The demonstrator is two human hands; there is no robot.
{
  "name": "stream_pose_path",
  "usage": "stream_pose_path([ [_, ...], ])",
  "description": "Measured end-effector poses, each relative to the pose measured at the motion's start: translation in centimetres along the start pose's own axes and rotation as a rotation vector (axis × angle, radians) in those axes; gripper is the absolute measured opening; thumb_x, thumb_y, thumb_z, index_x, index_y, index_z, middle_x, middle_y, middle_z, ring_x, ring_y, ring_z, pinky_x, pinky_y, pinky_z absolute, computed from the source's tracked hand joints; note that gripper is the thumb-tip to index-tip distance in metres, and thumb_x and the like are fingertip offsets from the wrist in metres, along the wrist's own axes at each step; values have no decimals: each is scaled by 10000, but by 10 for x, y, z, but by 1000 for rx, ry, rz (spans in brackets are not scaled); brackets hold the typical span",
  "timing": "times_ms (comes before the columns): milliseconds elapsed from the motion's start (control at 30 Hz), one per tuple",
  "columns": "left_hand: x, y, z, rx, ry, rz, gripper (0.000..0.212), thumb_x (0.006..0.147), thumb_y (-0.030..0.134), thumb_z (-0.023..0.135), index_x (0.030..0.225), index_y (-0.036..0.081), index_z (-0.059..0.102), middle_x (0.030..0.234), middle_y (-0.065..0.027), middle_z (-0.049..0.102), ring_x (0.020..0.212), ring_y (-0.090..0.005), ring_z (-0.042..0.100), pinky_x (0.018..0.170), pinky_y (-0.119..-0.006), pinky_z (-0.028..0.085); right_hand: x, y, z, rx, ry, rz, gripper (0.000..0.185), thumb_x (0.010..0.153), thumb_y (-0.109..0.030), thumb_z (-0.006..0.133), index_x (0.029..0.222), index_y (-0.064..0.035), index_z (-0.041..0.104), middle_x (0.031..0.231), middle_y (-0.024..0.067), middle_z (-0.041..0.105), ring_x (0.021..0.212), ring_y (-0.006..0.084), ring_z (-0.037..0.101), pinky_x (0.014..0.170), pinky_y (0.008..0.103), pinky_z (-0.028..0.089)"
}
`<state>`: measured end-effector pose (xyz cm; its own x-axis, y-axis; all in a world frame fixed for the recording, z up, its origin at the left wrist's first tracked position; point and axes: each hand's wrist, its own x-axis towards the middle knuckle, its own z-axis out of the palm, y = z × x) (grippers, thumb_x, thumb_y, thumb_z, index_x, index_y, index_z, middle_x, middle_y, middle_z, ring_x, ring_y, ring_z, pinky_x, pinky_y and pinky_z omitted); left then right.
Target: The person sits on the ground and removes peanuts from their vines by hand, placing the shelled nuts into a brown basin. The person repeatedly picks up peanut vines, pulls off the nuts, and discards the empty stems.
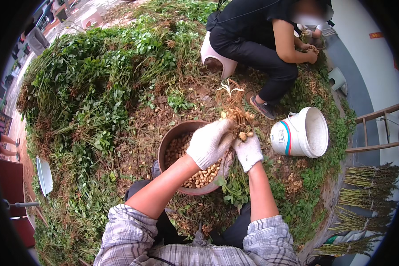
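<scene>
My right hand (248,152), in a white knitted glove, grips the stems of a peanut plant (240,116). Its roots and pods point away from me, while green leaves (238,186) hang below the hand. My left hand (210,143), gloved the same way, is closed against the root clump, its fingertips partly hidden among the roots. Beneath my left hand and forearm stands a round brown basin (164,141) with many loose peanuts (204,178) in it. The left arm covers part of the basin.
A white plastic bucket (297,133) lies tilted at right. Ahead, a person (252,43) sits on a pink stool (216,56), handling peanut plants. Heaped peanut plants (86,76) spread leftward. By the right wall are a wooden ladder (375,131) and tied stalk bundles (362,196).
</scene>
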<state>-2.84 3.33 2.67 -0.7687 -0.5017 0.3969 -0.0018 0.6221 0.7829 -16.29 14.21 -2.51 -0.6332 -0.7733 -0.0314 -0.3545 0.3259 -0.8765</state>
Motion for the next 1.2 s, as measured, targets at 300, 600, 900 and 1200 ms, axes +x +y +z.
stream_pose_path([
  [300,-5,-7,-10,43,-61,72,250,822,-19,572,1058,51,612,856,-125,645,808,-300,641,718,-355,516,-5,-15,-21,340,97,251,285,820,-76,691,1075,2,593,1027,63,651,925,171,600,848,306,478],
  [600,-7,-33,-19,115,-191,-9,154,872,170,580,964,63,641,926,-139,636,875,-308,626,789,-391,502,-8,-3,-55,755,133,309,360,745,-100,735,1063,32,630,1046,99,660,961,208,617,900,332,461],
  [900,7,-16,-16,-118,28,60,501,787,98,704,1243,34,507,1186,-142,534,763,-163,633,723,-282,530,-25,-40,-27,523,-95,251,415,766,-108,700,1150,9,597,1114,85,639,1005,212,588,917,343,445],
  [1200,5,-23,-15,68,22,95,333,780,146,668,1068,36,545,861,-64,565,741,-163,577,702,-288,497,-21,-35,-16,498,-72,203,448,783,-92,696,1199,11,563,1136,92,626,1036,215,575,935,355,435],
])
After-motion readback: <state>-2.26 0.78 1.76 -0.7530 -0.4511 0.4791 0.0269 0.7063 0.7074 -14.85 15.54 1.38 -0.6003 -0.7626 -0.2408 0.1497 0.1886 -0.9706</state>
